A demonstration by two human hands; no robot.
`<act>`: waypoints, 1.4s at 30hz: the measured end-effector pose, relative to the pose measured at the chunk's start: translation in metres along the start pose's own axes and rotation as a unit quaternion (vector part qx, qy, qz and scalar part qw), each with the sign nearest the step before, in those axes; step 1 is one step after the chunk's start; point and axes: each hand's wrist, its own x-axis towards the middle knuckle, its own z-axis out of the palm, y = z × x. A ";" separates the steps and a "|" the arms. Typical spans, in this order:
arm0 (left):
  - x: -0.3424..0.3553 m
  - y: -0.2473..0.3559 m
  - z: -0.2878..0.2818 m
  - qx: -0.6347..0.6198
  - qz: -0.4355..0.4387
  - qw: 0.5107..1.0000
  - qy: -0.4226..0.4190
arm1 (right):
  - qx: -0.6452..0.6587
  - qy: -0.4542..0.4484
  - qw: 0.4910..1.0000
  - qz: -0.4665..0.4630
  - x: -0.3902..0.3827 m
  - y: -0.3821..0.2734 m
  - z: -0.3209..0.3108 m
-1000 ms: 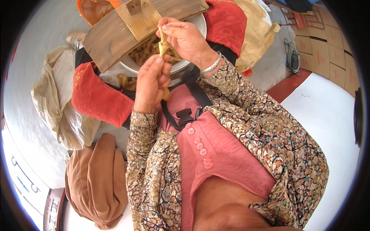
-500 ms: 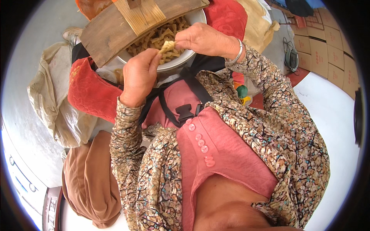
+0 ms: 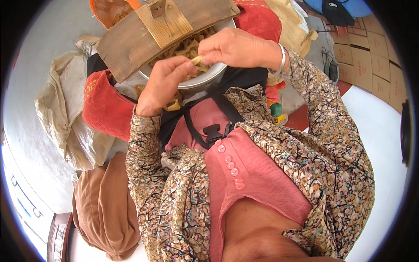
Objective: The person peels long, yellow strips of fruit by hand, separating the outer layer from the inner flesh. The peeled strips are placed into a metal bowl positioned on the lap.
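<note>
My left hand (image 3: pixel 162 84) and my right hand (image 3: pixel 238 50) meet over the near side of a metal basin (image 3: pixel 207 77). Pinched between the fingertips of both is a pale yellow strip (image 3: pixel 197 60), mostly covered by the fingers. Many short tan strips (image 3: pixel 187 46) lie heaped in the basin; their kind is unclear. A wooden board (image 3: pixel 124 49) with a lighter crosspiece hides the basin's far left part. Just below my left wrist shows a yellowish piece (image 3: pixel 173 106).
Red padded fabric lies on the left (image 3: pixel 104 105) and right (image 3: pixel 260 22) of the basin. An orange container (image 3: pixel 102 15) stands beyond the board. At left are a pale plastic sack (image 3: pixel 65 111) and brown cloth (image 3: pixel 104 205). Cardboard cartons (image 3: pixel 362 59) stack at far right.
Less of the pale strip shows between my fingers, and my fingertips have shifted around it. The yellowish piece below my left wrist has come into clearer sight. The whole view has shifted slightly.
</note>
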 end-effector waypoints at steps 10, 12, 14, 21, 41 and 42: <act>0.041 -0.009 -0.048 0.019 0.076 0.984 0.160 | 0.159 0.238 0.957 0.052 0.056 0.046 0.020; 0.046 -0.007 -0.049 0.023 0.083 0.979 0.184 | 0.108 0.266 0.956 0.059 0.062 0.044 0.019; 0.052 -0.009 -0.050 0.044 0.085 0.973 0.212 | 0.111 0.279 0.952 0.050 0.068 0.046 0.020; 0.068 -0.014 -0.043 0.272 0.118 0.908 0.296 | 0.121 0.280 0.949 0.076 0.074 0.054 0.032; 0.007 -0.011 0.005 0.054 -0.009 0.988 0.144 | -0.050 0.316 0.947 0.024 0.049 0.011 0.020; 0.002 -0.006 0.005 0.145 0.029 0.975 0.168 | -0.035 0.281 0.958 0.038 0.042 0.010 0.019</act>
